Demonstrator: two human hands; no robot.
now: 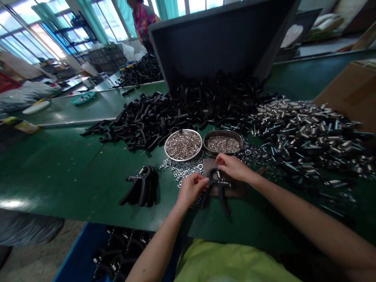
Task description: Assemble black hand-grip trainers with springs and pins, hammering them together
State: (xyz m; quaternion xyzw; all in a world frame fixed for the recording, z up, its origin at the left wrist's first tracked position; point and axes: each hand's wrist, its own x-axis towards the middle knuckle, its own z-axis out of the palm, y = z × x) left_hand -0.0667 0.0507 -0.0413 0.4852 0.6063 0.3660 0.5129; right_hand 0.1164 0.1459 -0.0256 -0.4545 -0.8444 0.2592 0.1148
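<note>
A black plastic spring clamp (222, 200) lies on a small flat plate (239, 191) in front of me, its handles toward me and a metal spring between them. My left hand (191, 190) pinches the clamp's left side between thumb and fingers. At its upper right, my right hand (233, 167) is closed, thumb and fingertips together; whatever they hold is too small to make out. Just beyond are a round dish of small metal pins (183, 145) and an oval tin of small metal parts (223, 143). Loose nuts (185, 169) are scattered beside the plate.
Several assembled clamps (142, 187) stand together at left. Black clamp parts (152, 117) spill from a tipped grey bin (211, 43). Springs and screws (311, 133) are heaped at right, near a cardboard box (349, 90). A blue crate (73, 254) of clamps sits below. Another person (143, 19) stands behind.
</note>
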